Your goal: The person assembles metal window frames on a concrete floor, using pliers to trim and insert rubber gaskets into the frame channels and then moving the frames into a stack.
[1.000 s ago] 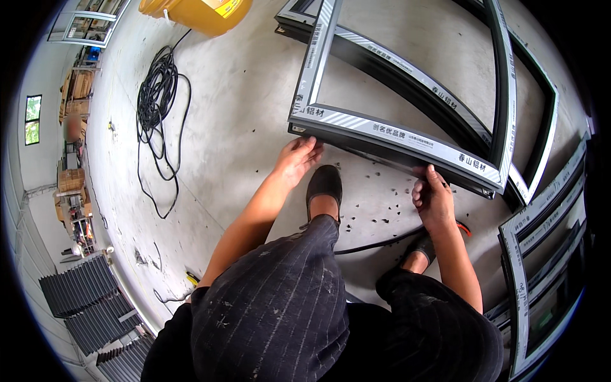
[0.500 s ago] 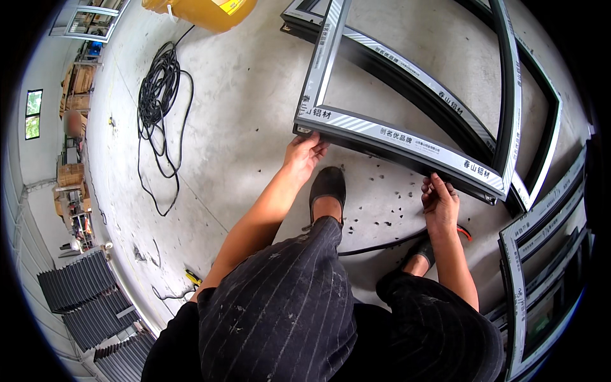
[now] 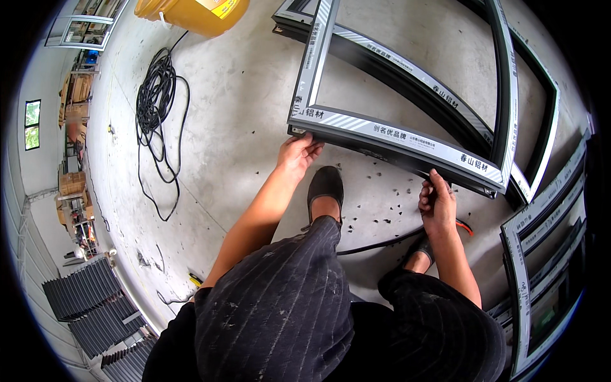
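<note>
In front of me is a dark metal window frame (image 3: 394, 135) with white-grey printed protective film along its top faces. My left hand (image 3: 300, 155) grips its near rail close to the left corner, fingers under the edge and thumb on its side. Toward the right corner my right hand (image 3: 438, 200) pinches the lower edge of the same rail, its fingers curled. Beneath and behind it lies another film-covered frame (image 3: 407, 70), partly hidden by the one I hold. The far end of the held frame runs out of view.
More film-covered frames (image 3: 520, 280) are stacked at the right. A coil of black cable (image 3: 156, 105) lies on the floor at left, near a yellow bucket (image 3: 191, 14). Small dark scraps (image 3: 387, 221) are scattered before my feet. Black ribbed panels (image 3: 105, 325) are stacked at far left.
The held frame and both hands sit slightly further left in view, while the surroundings have shifted a little too. My grip on the near rail looks the same.
</note>
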`<act>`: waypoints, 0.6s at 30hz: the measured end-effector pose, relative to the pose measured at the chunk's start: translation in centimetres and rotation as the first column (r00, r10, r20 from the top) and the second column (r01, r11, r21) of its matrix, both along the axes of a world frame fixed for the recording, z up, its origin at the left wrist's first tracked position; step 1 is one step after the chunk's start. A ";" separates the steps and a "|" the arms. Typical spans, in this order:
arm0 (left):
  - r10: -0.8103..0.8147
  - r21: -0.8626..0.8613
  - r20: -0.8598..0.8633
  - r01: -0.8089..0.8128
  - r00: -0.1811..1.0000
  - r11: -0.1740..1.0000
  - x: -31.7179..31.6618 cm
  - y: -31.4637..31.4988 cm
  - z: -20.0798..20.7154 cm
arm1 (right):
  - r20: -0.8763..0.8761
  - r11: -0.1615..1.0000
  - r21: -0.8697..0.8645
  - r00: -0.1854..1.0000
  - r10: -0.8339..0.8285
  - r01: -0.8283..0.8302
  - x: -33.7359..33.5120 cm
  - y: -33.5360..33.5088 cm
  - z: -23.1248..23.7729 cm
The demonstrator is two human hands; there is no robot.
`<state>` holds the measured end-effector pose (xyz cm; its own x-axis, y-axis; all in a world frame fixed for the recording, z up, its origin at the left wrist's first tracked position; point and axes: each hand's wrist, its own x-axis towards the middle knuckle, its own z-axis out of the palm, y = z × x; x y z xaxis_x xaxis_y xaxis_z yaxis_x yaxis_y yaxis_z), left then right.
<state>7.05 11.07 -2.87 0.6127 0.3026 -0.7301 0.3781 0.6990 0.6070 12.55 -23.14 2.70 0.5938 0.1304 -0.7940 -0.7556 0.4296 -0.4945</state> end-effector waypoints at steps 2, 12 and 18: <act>0.023 0.024 -0.027 -0.023 0.999 0.999 0.1 -0.1 -0.1 | 0.049 0.999 -0.046 0.998 0.028 -0.026 0.2 -0.3 -0.5; -0.119 0.048 -0.057 0.122 0.991 0.991 0.1 -0.6 -0.4 | 0.103 0.950 -0.283 0.981 0.165 -0.130 0.7 -0.2 -0.8; -0.178 -0.069 -0.093 0.172 0.980 0.983 0.4 -2.4 1.0 | 0.091 0.944 -0.304 0.983 0.160 -0.126 0.8 -0.2 -1.0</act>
<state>7.47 8.70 -1.84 0.5767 0.1508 -0.8030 0.5532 0.6511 0.5196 13.37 -23.33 1.75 0.6740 -0.0101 -0.7387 -0.7302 0.1426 -0.6682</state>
